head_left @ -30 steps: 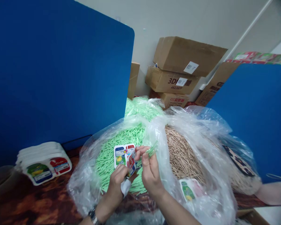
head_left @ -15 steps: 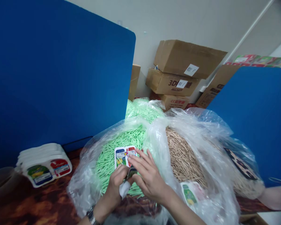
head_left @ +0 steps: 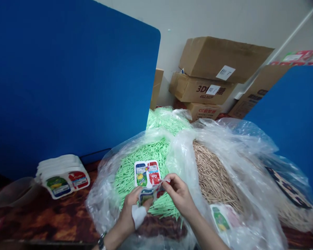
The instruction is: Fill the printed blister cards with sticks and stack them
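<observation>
One glossy packet [head_left: 146, 195], slender sticks [head_left: 165, 207]

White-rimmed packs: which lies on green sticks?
The pack just beyond the left hand; others form the far-left stack, another pack lies by the brown sticks.

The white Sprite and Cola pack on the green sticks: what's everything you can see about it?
The Sprite and Cola pack lies face up on the green sticks. It looks plastic, with a white rounded rim and two panels: blue and green with a lemon on the picture's left, red on the right. A colourful mark sits between them. Whether the right hand touches its lower edge is unclear.
</observation>
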The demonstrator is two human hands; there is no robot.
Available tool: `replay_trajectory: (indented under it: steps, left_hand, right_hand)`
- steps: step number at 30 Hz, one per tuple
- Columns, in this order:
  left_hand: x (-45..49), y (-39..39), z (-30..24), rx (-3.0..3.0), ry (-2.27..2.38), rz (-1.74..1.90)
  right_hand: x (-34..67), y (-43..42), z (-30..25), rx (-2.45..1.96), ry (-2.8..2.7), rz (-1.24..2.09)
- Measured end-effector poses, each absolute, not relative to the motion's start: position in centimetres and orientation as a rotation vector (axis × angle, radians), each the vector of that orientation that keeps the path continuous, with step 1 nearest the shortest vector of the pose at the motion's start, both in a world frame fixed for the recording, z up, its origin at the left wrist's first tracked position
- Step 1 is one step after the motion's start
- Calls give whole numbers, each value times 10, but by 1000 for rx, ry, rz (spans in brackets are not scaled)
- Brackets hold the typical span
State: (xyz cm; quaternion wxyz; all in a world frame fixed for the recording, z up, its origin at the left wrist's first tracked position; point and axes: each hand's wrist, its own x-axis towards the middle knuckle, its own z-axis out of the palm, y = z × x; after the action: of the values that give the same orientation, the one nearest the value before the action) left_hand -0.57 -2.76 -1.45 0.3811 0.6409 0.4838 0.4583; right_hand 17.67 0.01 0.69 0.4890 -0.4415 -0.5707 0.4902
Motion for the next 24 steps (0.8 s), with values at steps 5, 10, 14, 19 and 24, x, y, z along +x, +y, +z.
replay_trajectory:
  steps: [5, 10, 14, 19, 24]
  left_hand:
    - [-21, -28, -7, 1491, 1234, 1119]
    - [-62, 11, 2, 1412, 1346, 1242]
    - [-112, 66, 5, 1439, 1459, 1258]
    - [-160, 115, -22, 1392, 1793, 1269]
    - [-175, 130, -48, 1396, 2114, 1198]
  right_hand:
    - [159, 5, 4, -1085, -1401, 1154]
    - [154, 14, -9, -1099, -1491, 1139]
    - [161, 14, -19, -1187, -1588, 1064]
    - [165, 25, -34, -1235, -1692, 1001]
    - [163, 61, -47, -1478, -1925, 628]
